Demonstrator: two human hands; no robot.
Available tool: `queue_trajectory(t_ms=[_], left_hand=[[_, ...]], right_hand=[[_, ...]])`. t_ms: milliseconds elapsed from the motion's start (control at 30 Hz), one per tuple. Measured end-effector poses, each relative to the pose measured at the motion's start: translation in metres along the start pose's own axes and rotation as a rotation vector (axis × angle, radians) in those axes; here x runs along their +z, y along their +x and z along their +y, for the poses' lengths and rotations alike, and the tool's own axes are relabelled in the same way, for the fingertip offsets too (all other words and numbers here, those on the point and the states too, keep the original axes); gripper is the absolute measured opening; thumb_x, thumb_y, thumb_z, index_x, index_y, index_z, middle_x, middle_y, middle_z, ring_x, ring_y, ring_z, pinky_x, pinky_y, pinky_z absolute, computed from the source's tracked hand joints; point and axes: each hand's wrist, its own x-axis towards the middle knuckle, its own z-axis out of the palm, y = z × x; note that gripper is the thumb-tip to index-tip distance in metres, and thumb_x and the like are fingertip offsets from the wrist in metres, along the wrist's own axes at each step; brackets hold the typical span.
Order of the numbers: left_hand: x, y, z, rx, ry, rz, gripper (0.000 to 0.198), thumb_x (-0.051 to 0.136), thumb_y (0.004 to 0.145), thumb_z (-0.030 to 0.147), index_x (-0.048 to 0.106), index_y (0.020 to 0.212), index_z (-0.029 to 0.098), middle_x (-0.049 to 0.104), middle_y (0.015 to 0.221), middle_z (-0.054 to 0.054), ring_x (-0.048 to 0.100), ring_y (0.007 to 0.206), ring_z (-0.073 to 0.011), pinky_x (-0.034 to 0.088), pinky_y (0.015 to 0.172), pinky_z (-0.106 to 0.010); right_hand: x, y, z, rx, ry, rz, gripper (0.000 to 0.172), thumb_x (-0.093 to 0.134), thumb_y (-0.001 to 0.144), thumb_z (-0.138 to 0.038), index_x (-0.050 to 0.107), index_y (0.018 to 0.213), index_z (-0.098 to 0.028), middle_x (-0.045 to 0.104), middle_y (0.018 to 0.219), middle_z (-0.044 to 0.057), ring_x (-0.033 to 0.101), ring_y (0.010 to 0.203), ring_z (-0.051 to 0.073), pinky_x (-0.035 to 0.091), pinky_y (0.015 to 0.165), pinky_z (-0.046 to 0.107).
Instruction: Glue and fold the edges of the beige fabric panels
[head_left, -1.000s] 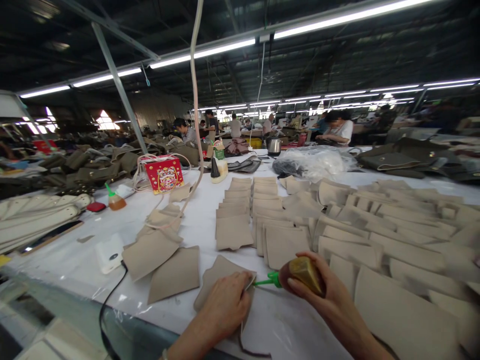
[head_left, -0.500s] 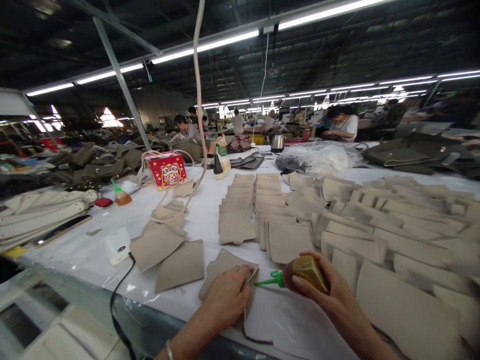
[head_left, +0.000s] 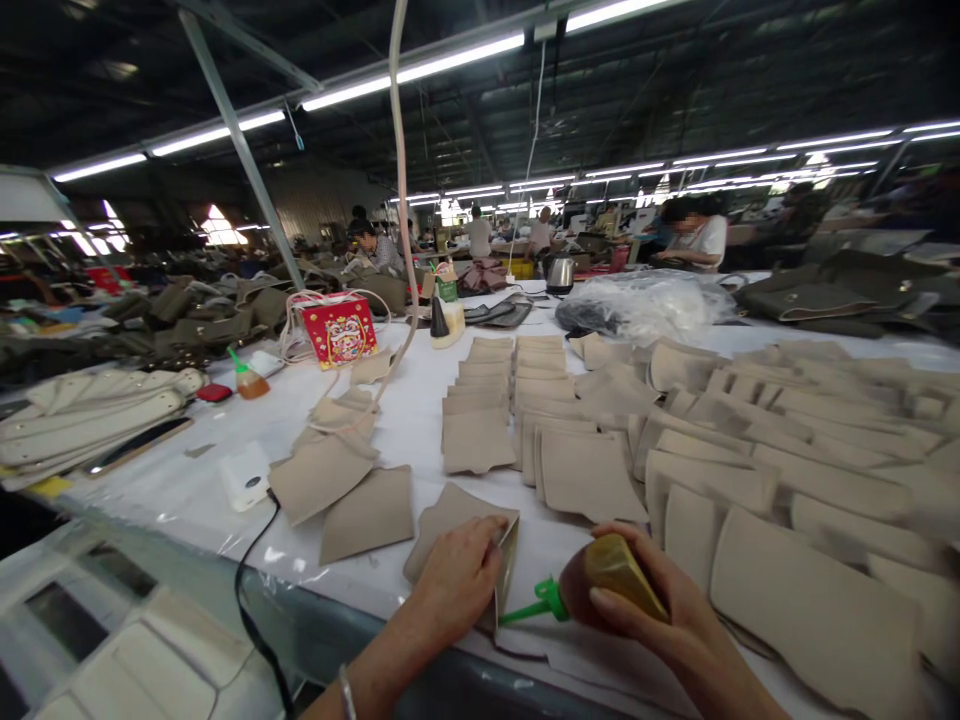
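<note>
My right hand (head_left: 660,610) is wrapped round a glue bottle (head_left: 611,585) of amber liquid, tilted on its side. Its green nozzle (head_left: 529,605) points left, the tip at the raised edge of a beige leather piece (head_left: 457,515). My left hand (head_left: 461,580) presses on that piece and pinches its folded right edge, with the fingertips partly hidden behind the fold. Left of it lie loose beige pieces (head_left: 367,515). Beyond my hands stand overlapping rows of similar pieces (head_left: 480,435).
A white device (head_left: 244,475) with a black cable sits at the left. Farther back are a second glue bottle (head_left: 250,380), a red box (head_left: 341,332), a kettle (head_left: 560,275) and clear plastic wrap (head_left: 660,305). A pale hose (head_left: 401,180) hangs down to the table. Several people work in the background.
The nozzle tip has moved down along the leather piece's folded edge, toward me, with the bottle in my right hand. My left hand keeps its hold. The view has shifted slightly.
</note>
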Motion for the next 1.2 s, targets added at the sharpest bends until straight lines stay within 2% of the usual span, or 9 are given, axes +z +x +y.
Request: queue_trajectory(t_ms=[200,367,567,700,767,1000,1200], left_hand=[[0.002,-0.001,-0.002,0.006,-0.003,0.004,0.043,0.035,0.087,0.019,0.057,0.124,0.02,0.065,0.119,-0.005,0.059,0.111,-0.0219,0.042,0.1,-0.036],[-0.001,-0.002,0.0,0.004,0.001,-0.007,0.043,0.037,0.086,0.019,0.056,0.125,0.02,0.065,0.117,-0.005,0.06,0.107,-0.0222,0.044,0.098,-0.036],[0.001,-0.003,0.001,0.013,-0.004,-0.013,0.042,0.035,0.088,0.02,0.056,0.124,0.02,0.064,0.118,-0.005,0.059,0.11,-0.0216,0.042,0.1,-0.036],[0.0,-0.004,0.002,0.01,0.005,-0.016,0.043,0.036,0.088,0.019,0.056,0.126,0.02,0.064,0.119,-0.005,0.058,0.111,-0.0218,0.042,0.101,-0.036],[0.0,-0.004,0.002,0.012,0.011,-0.018,0.043,0.035,0.088,0.018,0.055,0.126,0.019,0.063,0.12,-0.006,0.058,0.112,-0.0217,0.042,0.101,-0.036],[0.001,-0.003,0.003,0.011,0.018,-0.027,0.043,0.032,0.089,0.017,0.056,0.124,0.017,0.064,0.118,-0.006,0.058,0.111,-0.0207,0.043,0.101,-0.035],[0.002,-0.003,0.0,0.015,0.017,-0.021,0.043,0.033,0.09,0.018,0.055,0.126,0.018,0.063,0.12,-0.006,0.058,0.112,-0.0199,0.041,0.102,-0.034]], right_hand=[[0.003,-0.003,-0.004,-0.001,-0.068,0.113,0.057,0.069,0.078,-0.054,0.045,0.119,-0.023,0.062,0.096,0.002,0.06,0.087,0.026,0.045,0.077,0.031],[0.007,-0.009,-0.008,0.026,0.019,-0.004,0.054,0.067,0.078,-0.052,0.045,0.117,-0.022,0.06,0.091,0.001,0.059,0.081,0.025,0.045,0.071,0.031],[0.004,-0.007,-0.01,-0.01,-0.057,0.086,0.054,0.069,0.078,-0.052,0.046,0.118,-0.024,0.062,0.097,0.0,0.06,0.088,0.025,0.044,0.077,0.029],[0.006,-0.008,-0.008,-0.01,0.027,0.0,0.051,0.069,0.077,-0.048,0.048,0.116,-0.024,0.061,0.093,-0.001,0.059,0.081,0.023,0.045,0.071,0.028],[0.005,-0.007,-0.006,-0.011,0.024,-0.001,0.051,0.069,0.077,-0.049,0.047,0.116,-0.023,0.061,0.093,-0.001,0.059,0.083,0.024,0.044,0.074,0.028],[0.0,-0.001,-0.005,-0.037,-0.113,0.134,0.053,0.066,0.081,-0.054,0.045,0.12,-0.025,0.06,0.095,-0.002,0.059,0.084,0.023,0.043,0.077,0.029],[-0.002,-0.003,0.003,-0.011,-0.047,0.034,0.055,0.067,0.08,-0.053,0.044,0.121,-0.025,0.061,0.097,-0.001,0.059,0.088,0.023,0.044,0.077,0.028]])
